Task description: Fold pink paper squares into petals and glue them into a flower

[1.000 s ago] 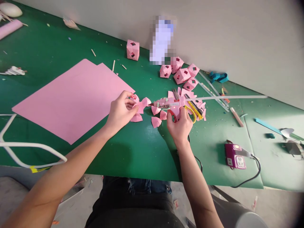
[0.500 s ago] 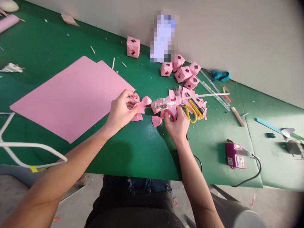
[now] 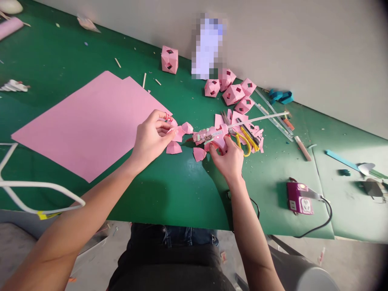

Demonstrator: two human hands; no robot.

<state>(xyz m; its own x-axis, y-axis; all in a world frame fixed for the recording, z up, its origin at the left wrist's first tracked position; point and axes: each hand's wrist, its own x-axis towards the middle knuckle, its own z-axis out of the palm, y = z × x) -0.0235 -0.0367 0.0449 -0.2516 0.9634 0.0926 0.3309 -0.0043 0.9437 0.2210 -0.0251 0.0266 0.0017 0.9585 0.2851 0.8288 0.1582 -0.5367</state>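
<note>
My right hand (image 3: 226, 158) is wrapped round the handle of a pink hot glue gun (image 3: 212, 136), its nozzle pointing left and a long white glue stick (image 3: 260, 118) out of its back. Between the thumb and fingers of my left hand (image 3: 154, 135) is a small folded pink paper piece (image 3: 178, 132), a short way left of the nozzle. Other folded paper pieces (image 3: 173, 148) lie below and around it on the green table. Behind the gun, yellow-handled scissors (image 3: 246, 142) rest among pink paper scraps (image 3: 239, 117).
A large pink paper sheet (image 3: 81, 121) covers the table at left. Along the wall stand several pink paper polyhedra (image 3: 233, 93) and a pink paper cube (image 3: 169, 60). A purple power adapter (image 3: 300, 198) with a black cable sits at right. A white frame (image 3: 45, 185) juts in at left.
The glue gun has moved slightly right and tipped down, so its nozzle stands apart from the paper piece. My left hand has shifted a little left with the piece.
</note>
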